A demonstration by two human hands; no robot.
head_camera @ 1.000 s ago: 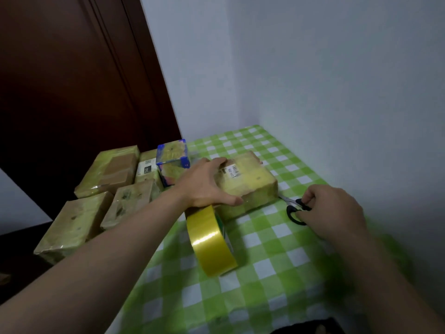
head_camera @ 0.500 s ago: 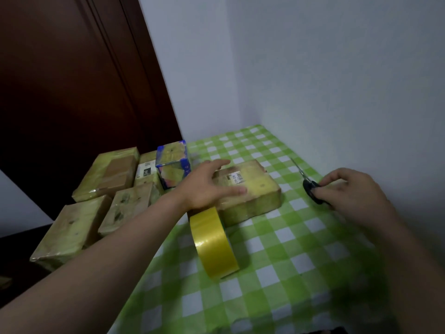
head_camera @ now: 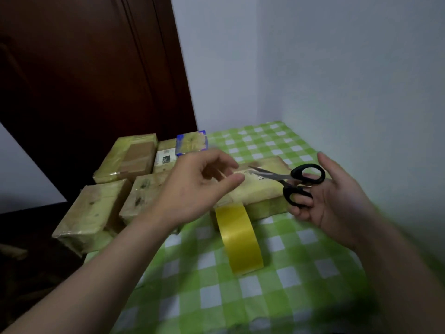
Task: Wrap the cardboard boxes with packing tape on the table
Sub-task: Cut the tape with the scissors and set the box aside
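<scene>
The grip of the right hand (head_camera: pixel 334 203) is closed on black-handled scissors (head_camera: pixel 298 182), whose blades are pointed left over a taped cardboard box (head_camera: pixel 262 191). The left hand (head_camera: pixel 199 186) is held above that box, its grip loosely apart and holding nothing. A yellow tape roll (head_camera: pixel 238 237) is stood on edge against the box's near side on the green-checked table (head_camera: pixel 301 297). Other taped boxes (head_camera: pixel 91 213) are grouped at the table's left edge.

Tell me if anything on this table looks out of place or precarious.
The nearest wrapped box at the left seems to jut past the edge of the tablecloth, over the dark floor. The yellow tape roll stands on edge against the centre box, free to roll.
</scene>
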